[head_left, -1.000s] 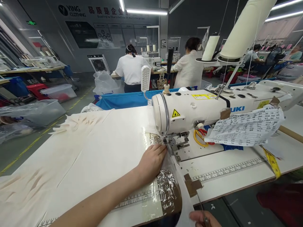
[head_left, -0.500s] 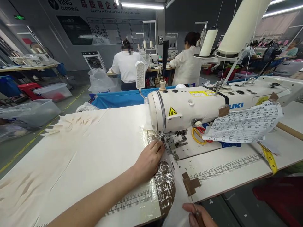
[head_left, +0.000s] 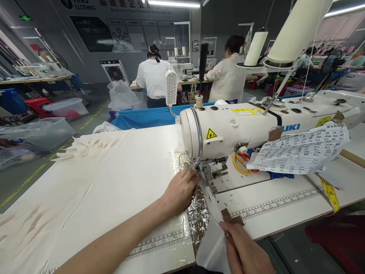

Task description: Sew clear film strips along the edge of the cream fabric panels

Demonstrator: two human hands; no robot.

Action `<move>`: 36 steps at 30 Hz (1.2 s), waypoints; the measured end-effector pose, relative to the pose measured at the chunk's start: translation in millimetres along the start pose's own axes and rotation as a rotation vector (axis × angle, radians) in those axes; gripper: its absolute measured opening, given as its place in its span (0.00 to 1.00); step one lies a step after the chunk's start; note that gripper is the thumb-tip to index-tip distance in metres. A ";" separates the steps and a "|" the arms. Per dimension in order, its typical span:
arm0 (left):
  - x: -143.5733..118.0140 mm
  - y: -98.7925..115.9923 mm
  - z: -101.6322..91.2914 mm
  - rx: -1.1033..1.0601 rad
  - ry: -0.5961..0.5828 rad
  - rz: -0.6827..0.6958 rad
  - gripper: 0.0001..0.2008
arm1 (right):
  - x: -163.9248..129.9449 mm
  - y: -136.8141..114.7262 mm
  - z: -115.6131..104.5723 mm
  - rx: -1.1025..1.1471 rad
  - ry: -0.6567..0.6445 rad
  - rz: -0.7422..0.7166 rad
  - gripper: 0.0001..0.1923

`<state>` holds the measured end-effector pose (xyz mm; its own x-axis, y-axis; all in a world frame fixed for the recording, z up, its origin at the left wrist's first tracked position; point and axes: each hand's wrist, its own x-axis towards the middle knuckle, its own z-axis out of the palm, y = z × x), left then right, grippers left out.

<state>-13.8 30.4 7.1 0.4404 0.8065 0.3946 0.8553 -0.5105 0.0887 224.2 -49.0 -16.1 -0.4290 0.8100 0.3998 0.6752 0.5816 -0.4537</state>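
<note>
A strip of thin white fabric (head_left: pixel 213 243) runs from the table's front edge up to the needle area of a white sewing machine (head_left: pixel 222 127). My left hand (head_left: pixel 182 187) is pressed down beside the presser foot, its bent fingers closed on the fabric's upper end. At the lower right, my right hand (head_left: pixel 247 249) is closed round a thin pointed metal tool (head_left: pixel 224 228), whose exact kind is unclear. The tool's tip lies against the fabric's right edge. Shiny taped brown patching (head_left: pixel 199 213) shows on the table under and left of the fabric.
Cut pale fabric pieces (head_left: pixel 88 146) lie on the left of the white table (head_left: pixel 125 179). Handwritten sheets (head_left: pixel 302 150) hang from the machine arm, above a yellow tape measure (head_left: pixel 329 192). Large thread cones (head_left: pixel 299 30) stand behind. Two people in white sit farther back.
My right hand has moved up and inward with the pointed tool, bringing it to the fabric's edge. The left hand stays near the needle. The view has shifted slightly.
</note>
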 end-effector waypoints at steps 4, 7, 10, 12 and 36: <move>-0.5 0.8 -0.8 0.027 -0.012 -0.001 0.16 | 11.4 3.7 0.0 -0.081 -0.044 -0.104 0.16; -2.4 1.6 -0.6 0.010 -0.016 0.009 0.16 | 20.9 1.3 -0.2 -0.076 -0.070 -0.110 0.16; -3.6 2.6 -1.2 -0.007 -0.011 0.018 0.15 | 28.4 -1.5 1.6 -0.079 -0.081 -0.102 0.15; -3.6 3.4 -2.4 -0.016 -0.014 0.025 0.16 | 32.4 -2.6 3.4 -0.106 -0.074 -0.105 0.15; 4.2 -0.7 -0.8 -0.073 -0.037 -0.051 0.16 | 53.9 -30.5 2.4 0.309 -0.027 -0.141 0.17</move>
<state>-12.8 33.9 9.4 0.4078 0.8415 0.3542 0.8552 -0.4880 0.1747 179.1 -23.0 17.4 -0.5242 0.7190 0.4564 0.3956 0.6801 -0.6172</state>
